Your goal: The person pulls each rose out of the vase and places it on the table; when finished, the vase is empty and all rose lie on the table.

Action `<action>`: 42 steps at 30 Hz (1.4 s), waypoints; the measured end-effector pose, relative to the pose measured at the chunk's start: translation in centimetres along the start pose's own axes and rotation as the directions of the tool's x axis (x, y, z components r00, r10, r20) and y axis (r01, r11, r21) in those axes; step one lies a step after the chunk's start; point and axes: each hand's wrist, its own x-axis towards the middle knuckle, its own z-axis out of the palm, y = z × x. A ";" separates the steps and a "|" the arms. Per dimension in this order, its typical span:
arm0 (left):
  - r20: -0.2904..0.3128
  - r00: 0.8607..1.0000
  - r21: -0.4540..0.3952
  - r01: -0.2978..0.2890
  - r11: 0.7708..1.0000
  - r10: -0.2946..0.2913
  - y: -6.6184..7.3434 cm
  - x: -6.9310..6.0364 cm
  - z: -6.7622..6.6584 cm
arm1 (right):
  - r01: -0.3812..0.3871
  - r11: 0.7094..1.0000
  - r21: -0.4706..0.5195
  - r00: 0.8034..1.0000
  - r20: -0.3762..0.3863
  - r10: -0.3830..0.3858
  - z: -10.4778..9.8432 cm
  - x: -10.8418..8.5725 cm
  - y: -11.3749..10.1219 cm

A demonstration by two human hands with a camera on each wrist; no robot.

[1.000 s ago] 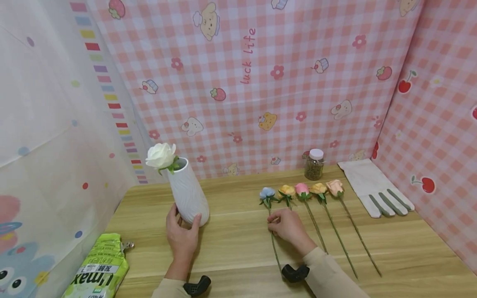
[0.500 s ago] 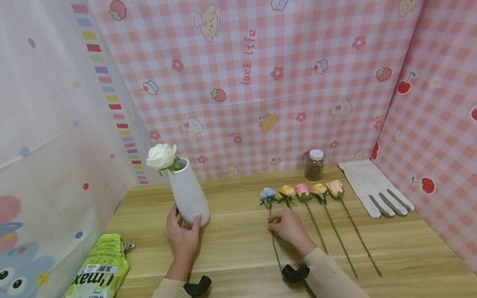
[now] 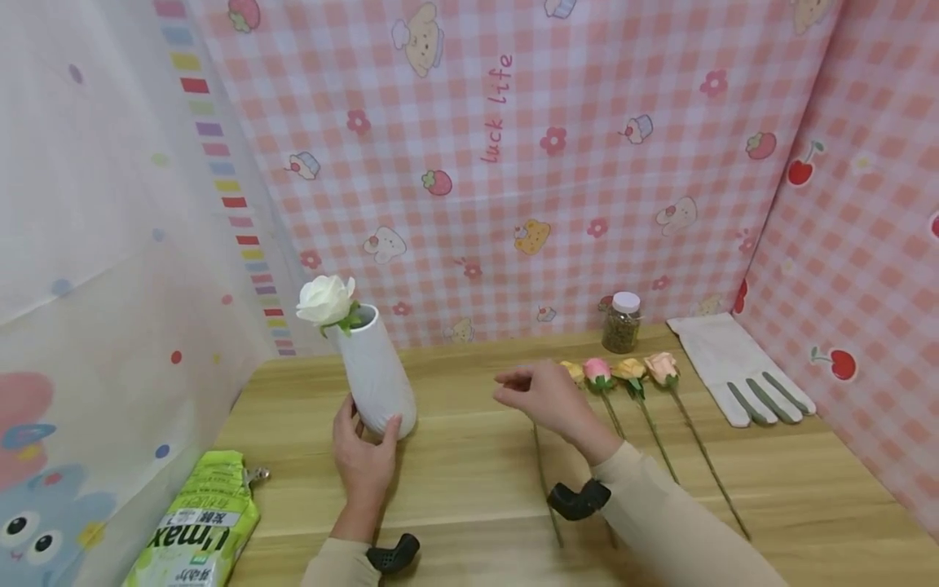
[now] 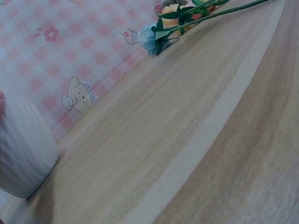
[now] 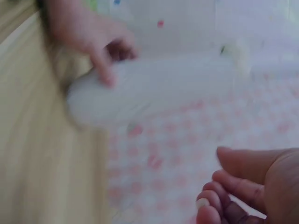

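My left hand [image 3: 364, 459] grips the lower part of a white ribbed vase [image 3: 379, 379], which leans to the left. A white artificial rose [image 3: 327, 302] stands in the vase, its bloom at the mouth. My right hand [image 3: 552, 401] is over the row of flowers, thumb and fingers apart and nothing visible between them; the right wrist view shows this hand [image 5: 247, 191] with loosely bent fingers. In the head view it hides the head of the blue flower, whose stem [image 3: 544, 481] shows below. The left wrist view has that blue flower [image 4: 148, 39] lying on the table.
Right of my right hand lie a pink rose [image 3: 597, 371], a yellow rose [image 3: 629, 371], a peach rose [image 3: 663, 367] and another yellow bloom [image 3: 572, 372]. Behind stands a lidded jar [image 3: 622, 326]. A glove [image 3: 741, 371] lies right; a green bag [image 3: 198, 522] lies front left.
My right hand has left the blue flower's stem and risen toward the back and slightly left. My left hand still holds the vase. The head view has shifted slightly.
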 end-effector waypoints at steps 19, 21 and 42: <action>-0.014 0.999 0.004 -0.049 0.999 0.049 0.4 0.3 -0.4 | 0.232 0.972 -0.035 0.971 0.067 -0.229 5.7 9.4 -15.1; -0.020 0.998 0.012 -0.055 0.998 0.055 0.2 0.4 -0.4 | 0.227 0.972 -0.062 0.972 0.078 -0.222 6.0 9.8 -15.4; -0.027 0.997 -0.018 -0.073 0.997 0.073 -0.1 0.3 -0.3 | 0.308 0.947 -0.086 0.949 0.097 -0.300 8.4 10.3 -14.9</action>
